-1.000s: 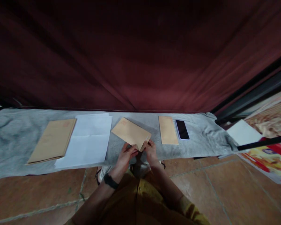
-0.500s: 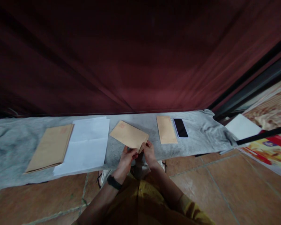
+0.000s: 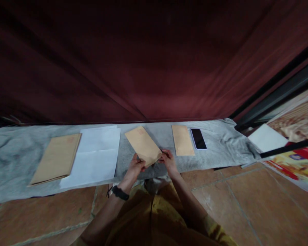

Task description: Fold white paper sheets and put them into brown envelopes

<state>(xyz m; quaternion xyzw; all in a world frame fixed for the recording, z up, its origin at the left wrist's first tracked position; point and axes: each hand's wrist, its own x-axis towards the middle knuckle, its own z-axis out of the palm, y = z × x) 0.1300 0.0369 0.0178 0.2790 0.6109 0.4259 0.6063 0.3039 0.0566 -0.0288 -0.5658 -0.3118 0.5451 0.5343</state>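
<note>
A brown paper envelope (image 3: 144, 145) with a faint reddish print at its far end is tilted between my two hands. My left hand (image 3: 135, 167), with a dark watch on the wrist, pinches its near left corner. On the near right corner, my right hand (image 3: 168, 161) grips the same envelope. Another brown envelope (image 3: 183, 140) lies flat on the grey cloth to the right. Left of my hands are white paper sheets (image 3: 94, 155), and a stack of brown envelopes (image 3: 55, 158) overlaps their left edge.
A grey cloth (image 3: 215, 147) covers the narrow bench. On it, a phone (image 3: 199, 138) lies beside the right envelope. A dark red curtain (image 3: 154, 82) hangs behind. At the right stand a dark metal frame (image 3: 277, 92) and a printed red-and-yellow box (image 3: 295, 165). Floor tiles (image 3: 226, 194) show below.
The held envelope has turned so that its far end points more away from me. My hands have moved apart along its near edge, the left one leftward and the right one rightward.
</note>
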